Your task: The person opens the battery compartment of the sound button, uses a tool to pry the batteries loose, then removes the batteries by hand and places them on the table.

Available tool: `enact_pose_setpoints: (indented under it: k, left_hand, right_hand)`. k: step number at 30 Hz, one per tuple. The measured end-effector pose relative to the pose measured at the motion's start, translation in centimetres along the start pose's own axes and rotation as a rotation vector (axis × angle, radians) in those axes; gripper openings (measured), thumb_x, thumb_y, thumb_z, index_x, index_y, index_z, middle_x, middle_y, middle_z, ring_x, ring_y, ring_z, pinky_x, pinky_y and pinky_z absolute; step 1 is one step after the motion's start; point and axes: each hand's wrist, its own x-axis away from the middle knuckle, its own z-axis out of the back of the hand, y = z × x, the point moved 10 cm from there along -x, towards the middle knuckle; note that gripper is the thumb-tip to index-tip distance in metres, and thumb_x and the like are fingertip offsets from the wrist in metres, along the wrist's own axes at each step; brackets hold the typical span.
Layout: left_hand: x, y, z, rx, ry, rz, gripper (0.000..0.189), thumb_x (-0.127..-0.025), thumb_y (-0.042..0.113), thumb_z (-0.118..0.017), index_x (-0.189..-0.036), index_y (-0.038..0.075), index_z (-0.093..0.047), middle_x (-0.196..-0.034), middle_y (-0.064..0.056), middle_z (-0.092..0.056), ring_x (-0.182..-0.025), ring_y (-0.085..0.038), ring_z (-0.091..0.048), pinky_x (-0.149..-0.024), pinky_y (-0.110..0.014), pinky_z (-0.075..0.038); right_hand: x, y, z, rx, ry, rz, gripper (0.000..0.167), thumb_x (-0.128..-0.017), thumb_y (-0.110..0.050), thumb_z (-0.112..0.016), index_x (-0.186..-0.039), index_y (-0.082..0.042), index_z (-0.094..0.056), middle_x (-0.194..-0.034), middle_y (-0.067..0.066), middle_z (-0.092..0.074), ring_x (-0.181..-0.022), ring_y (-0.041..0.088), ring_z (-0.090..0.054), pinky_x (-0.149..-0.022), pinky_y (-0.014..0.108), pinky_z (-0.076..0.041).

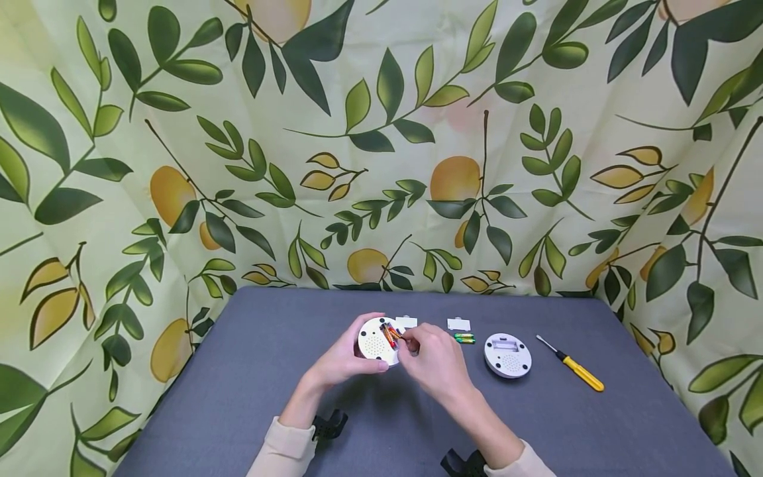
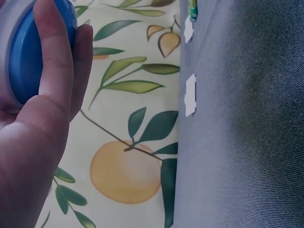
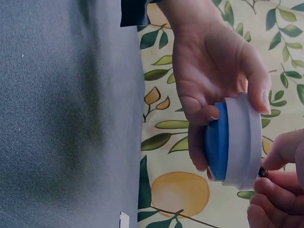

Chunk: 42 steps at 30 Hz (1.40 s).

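Observation:
My left hand (image 1: 340,359) grips a round battery-powered device (image 1: 372,346) by its rim. Its white back, with small holes and dark feet, faces up toward me; the wrist views show a blue dome (image 3: 216,142) on the other side. Red batteries (image 1: 390,336) lie in its uncovered compartment. At the compartment's edge, my right hand (image 1: 438,363) pinches a small battery, whose dark end (image 3: 264,172) shows between thumb and fingers in the right wrist view. The fingers hide most of that battery.
Behind the hands lie two white battery covers, one left (image 1: 406,322) and one right (image 1: 458,324). Green batteries (image 1: 464,338) sit near the right cover. Farther right are a second round device (image 1: 507,356), its compartment uncovered, and a yellow-handled screwdriver (image 1: 581,373) on the grey table (image 1: 238,397).

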Motion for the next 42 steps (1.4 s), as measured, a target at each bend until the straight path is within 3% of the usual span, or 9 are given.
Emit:
enact_pose_setpoints:
  k: [5, 13, 20, 26, 31, 37, 42]
  left_hand:
    - [0.0, 0.0, 0.0, 0.016, -0.003, -0.009, 0.084, -0.083, 0.003, -0.078, -0.151, 0.001, -0.030, -0.132, -0.020, -0.049, -0.104, -0.024, -0.060, -0.082, -0.029, -0.056]
    - [0.0, 0.1, 0.0, 0.037, -0.017, -0.013, 0.084, -0.082, 0.002, -0.078, -0.152, 0.005, -0.031, -0.131, -0.018, -0.048, -0.101, -0.023, -0.060, -0.080, -0.031, -0.057]
    - [0.1, 0.4, -0.1, 0.090, -0.036, -0.036, 0.088, -0.083, 0.001, -0.078, -0.153, -0.002, -0.025, -0.131, -0.018, -0.048, -0.099, -0.020, -0.062, -0.079, -0.031, -0.058]
    - [0.2, 0.6, 0.2, 0.098, -0.023, -0.040, 0.086, -0.082, 0.001, -0.079, -0.152, 0.001, -0.028, -0.133, -0.019, -0.047, -0.102, -0.020, -0.062, -0.081, -0.029, -0.057]
    - [0.1, 0.4, 0.7, 0.070, -0.006, -0.029, 0.087, -0.082, 0.002, -0.079, -0.153, 0.001, -0.028, -0.132, -0.020, -0.048, -0.104, -0.021, -0.060, -0.084, -0.028, -0.055]
    - [0.2, 0.3, 1.0, 0.033, 0.017, 0.000, 0.087, -0.081, 0.004, -0.080, -0.153, 0.004, -0.030, -0.132, -0.017, -0.049, -0.106, -0.023, -0.058, -0.085, -0.027, -0.053]
    - [0.2, 0.3, 1.1, 0.030, 0.018, -0.007, 0.087, -0.082, 0.003, -0.079, -0.153, 0.001, -0.029, -0.133, -0.018, -0.049, -0.106, -0.023, -0.058, -0.085, -0.027, -0.053]
  right_hand:
    - [-0.2, 0.3, 0.6, -0.028, 0.042, -0.003, 0.008, -0.079, -0.008, -0.080, -0.086, -0.007, -0.076, -0.073, -0.005, -0.063, -0.066, 0.008, -0.052, -0.059, 0.024, -0.049]
    - [-0.4, 3.5, -0.1, -0.414, -0.010, -0.195, 0.009, -0.085, -0.001, -0.074, -0.091, -0.006, -0.076, -0.080, -0.002, -0.070, -0.071, 0.011, -0.062, -0.066, 0.026, -0.054]
    - [-0.4, 5.2, -0.9, -0.692, -0.058, -0.326, 0.013, -0.092, -0.001, -0.071, -0.104, -0.003, -0.075, -0.084, 0.014, -0.070, -0.063, 0.018, -0.064, -0.059, 0.029, -0.056]
    - [-0.6, 6.2, -1.6, -0.809, -0.104, -0.373, 0.015, -0.092, -0.006, -0.074, -0.105, 0.002, -0.074, -0.087, 0.020, -0.072, -0.068, 0.022, -0.070, -0.069, 0.038, -0.060]
    - [-0.6, 7.1, -2.4, -0.862, -0.127, -0.397, 0.021, -0.091, -0.004, -0.075, -0.109, 0.006, -0.072, -0.093, 0.021, -0.071, -0.071, 0.021, -0.072, -0.071, 0.035, -0.061]
    - [-0.8, 9.3, -3.5, -0.886, -0.095, -0.462, 0.021, -0.092, -0.004, -0.074, -0.109, 0.009, -0.071, -0.088, 0.023, -0.072, -0.069, 0.018, -0.071, -0.071, 0.033, -0.060]
    - [-1.0, 10.8, -4.7, -0.886, -0.093, -0.488, 0.024, -0.092, -0.002, -0.073, -0.111, 0.012, -0.069, -0.088, 0.021, -0.072, -0.068, 0.017, -0.071, -0.075, 0.044, -0.060]
